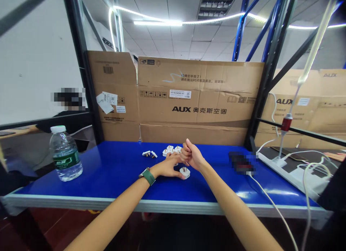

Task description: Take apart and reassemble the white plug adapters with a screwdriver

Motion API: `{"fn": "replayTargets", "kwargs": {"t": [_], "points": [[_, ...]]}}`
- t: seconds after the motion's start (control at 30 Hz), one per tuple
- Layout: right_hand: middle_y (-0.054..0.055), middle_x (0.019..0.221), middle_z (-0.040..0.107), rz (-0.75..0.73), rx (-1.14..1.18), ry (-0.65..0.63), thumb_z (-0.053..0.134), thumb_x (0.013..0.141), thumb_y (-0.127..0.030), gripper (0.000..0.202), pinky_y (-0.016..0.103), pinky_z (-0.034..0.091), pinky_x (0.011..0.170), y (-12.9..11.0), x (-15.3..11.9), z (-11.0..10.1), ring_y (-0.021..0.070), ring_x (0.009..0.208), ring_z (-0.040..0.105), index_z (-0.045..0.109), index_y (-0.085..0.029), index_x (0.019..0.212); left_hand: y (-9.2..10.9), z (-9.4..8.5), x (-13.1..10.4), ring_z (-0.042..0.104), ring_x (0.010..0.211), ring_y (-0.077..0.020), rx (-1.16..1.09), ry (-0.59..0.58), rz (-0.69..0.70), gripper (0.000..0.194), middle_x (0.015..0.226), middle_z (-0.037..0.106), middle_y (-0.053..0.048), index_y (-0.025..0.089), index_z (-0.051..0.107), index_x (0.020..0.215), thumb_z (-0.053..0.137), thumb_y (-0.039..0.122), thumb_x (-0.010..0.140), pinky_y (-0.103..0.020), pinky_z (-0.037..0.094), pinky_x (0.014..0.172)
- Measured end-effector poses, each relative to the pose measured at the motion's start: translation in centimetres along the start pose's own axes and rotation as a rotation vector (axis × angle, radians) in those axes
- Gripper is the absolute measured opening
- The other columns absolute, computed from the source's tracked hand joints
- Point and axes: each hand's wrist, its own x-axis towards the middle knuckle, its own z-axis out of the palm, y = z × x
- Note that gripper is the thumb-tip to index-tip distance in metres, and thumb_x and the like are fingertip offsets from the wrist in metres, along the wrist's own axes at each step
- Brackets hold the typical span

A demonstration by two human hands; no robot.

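Note:
My left hand [171, 166], with a green-banded watch on the wrist, is curled over the middle of the blue table. Its thumb presses against a white three-pin plug [185, 173] that lies pins up; part of the fingers' grip is hidden. Just above that plug, my right hand [191, 154] is closed in a fist with the thumb on top. Whatever it may hold is too small to make out. Behind my hands sits a cluster of several white plugs [169, 149], partly covered by my left fingers. Two plug pieces with pins [150, 154] lie to their left.
A water bottle [66, 153] stands at the table's left. On the right are a blurred dark device [241, 162] with a white cable and a white power strip [286, 175]. A cardboard panel [200, 99] closes the back. A person [70, 114] sits beyond the left side.

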Motion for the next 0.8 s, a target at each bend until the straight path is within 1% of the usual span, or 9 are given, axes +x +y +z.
{"fn": "replayTargets", "kwargs": {"t": [0.07, 0.13, 0.27, 0.4, 0.5, 0.57, 0.67, 0.7, 0.8], "points": [[-0.009, 0.05, 0.02, 0.003, -0.001, -0.007, 0.057, 0.091, -0.064, 0.06, 0.022, 0.019, 0.043, -0.1, -0.1, -0.1, 0.0076, 0.044, 0.013, 0.029, -0.021, 0.059, 0.0, 0.0, 0.2, 0.047, 0.131, -0.0321, -0.011, 0.021, 0.01, 0.047, 0.127, 0.067, -0.006, 0.029, 0.074, 0.11, 0.079, 0.059, 0.075, -0.054, 0.017, 0.118], [-0.008, 0.05, 0.02, 0.0, -0.016, -0.018, 0.058, 0.091, -0.063, 0.06, 0.023, 0.021, 0.044, -0.2, -0.3, 0.0, 0.0078, 0.044, 0.014, 0.029, -0.022, 0.059, 0.1, -0.2, 0.2, 0.049, 0.13, -0.0303, -0.037, -0.016, 0.046, 0.038, 0.127, 0.067, -0.005, 0.029, 0.075, 0.108, 0.075, 0.055, 0.081, -0.051, 0.02, 0.117], [-0.006, 0.054, 0.032, -0.047, -0.083, -0.011, 0.068, 0.087, -0.053, 0.051, 0.024, 0.028, 0.047, -0.3, -0.6, 0.1, 0.0096, 0.048, 0.031, 0.037, -0.021, 0.061, 0.2, -0.5, -0.1, 0.055, 0.126, -0.0288, -0.061, -0.05, 0.045, 0.044, 0.129, 0.066, -0.006, 0.028, 0.069, 0.121, 0.072, 0.051, 0.085, -0.049, 0.025, 0.115], [0.0, 0.064, 0.049, -0.057, -0.166, 0.005, 0.068, 0.087, -0.051, 0.04, 0.025, 0.036, 0.053, -0.3, -0.6, 0.1, 0.0128, 0.058, 0.047, 0.056, -0.017, 0.069, 0.6, -0.3, -0.2, 0.053, 0.127, -0.0314, -0.021, -0.018, 0.012, 0.057, 0.131, 0.064, -0.008, 0.026, 0.067, 0.121, 0.078, 0.059, 0.075, -0.049, 0.028, 0.114], [0.002, 0.068, 0.055, -0.086, -0.222, 0.017, 0.069, 0.086, -0.051, 0.039, 0.025, 0.04, 0.06, -0.4, -0.5, -0.2, 0.0128, 0.062, 0.051, 0.063, -0.015, 0.072, 0.8, -0.3, -0.1, 0.051, 0.128, -0.0313, -0.006, -0.035, 0.029, 0.05, 0.127, 0.065, -0.007, 0.028, 0.071, 0.115, 0.077, 0.058, 0.077, -0.049, 0.029, 0.114], [0.002, 0.07, 0.058, -0.108, -0.237, 0.032, 0.073, 0.083, -0.051, 0.036, 0.024, 0.042, 0.061, -0.5, -0.5, -0.4, 0.0129, 0.064, 0.053, 0.067, -0.015, 0.08, 0.9, -0.5, -0.2, 0.052, 0.128, -0.0304, -0.012, -0.054, 0.043, 0.047, 0.124, 0.067, -0.007, 0.028, 0.069, 0.119, 0.075, 0.054, 0.081, -0.048, 0.028, 0.114], [0.002, 0.074, 0.063, -0.112, -0.221, 0.039, 0.079, 0.078, -0.049, 0.041, 0.022, 0.04, 0.053, -0.4, -0.5, -0.7, 0.0133, 0.063, 0.054, 0.068, -0.019, 0.104, 0.8, -0.7, -0.4, 0.053, 0.126, -0.0299, -0.023, -0.055, 0.038, 0.051, 0.128, 0.065, -0.007, 0.027, 0.064, 0.126, 0.074, 0.05, 0.082, -0.048, 0.029, 0.114], [0.002, 0.075, 0.064, -0.106, -0.213, 0.04, 0.079, 0.078, -0.049, 0.043, 0.021, 0.037, 0.049, -0.3, -0.4, -0.8, 0.0134, 0.061, 0.055, 0.066, -0.02, 0.107, 0.8, -0.8, -0.5, 0.054, 0.125, -0.0298, -0.023, -0.05, 0.032, 0.051, 0.129, 0.064, -0.007, 0.026, 0.064, 0.125, 0.075, 0.049, 0.081, -0.047, 0.03, 0.113], [0.003, 0.077, 0.066, -0.081, -0.201, 0.035, 0.078, 0.078, -0.052, 0.04, 0.019, 0.03, 0.039, -0.1, -0.3, -1.1, 0.0144, 0.059, 0.056, 0.064, -0.02, 0.098, 0.8, -0.8, -0.6, 0.055, 0.122, -0.0288, -0.02, -0.045, 0.022, 0.047, 0.13, 0.063, -0.006, 0.025, 0.065, 0.119, 0.077, 0.044, 0.078, -0.045, 0.032, 0.112]]}}
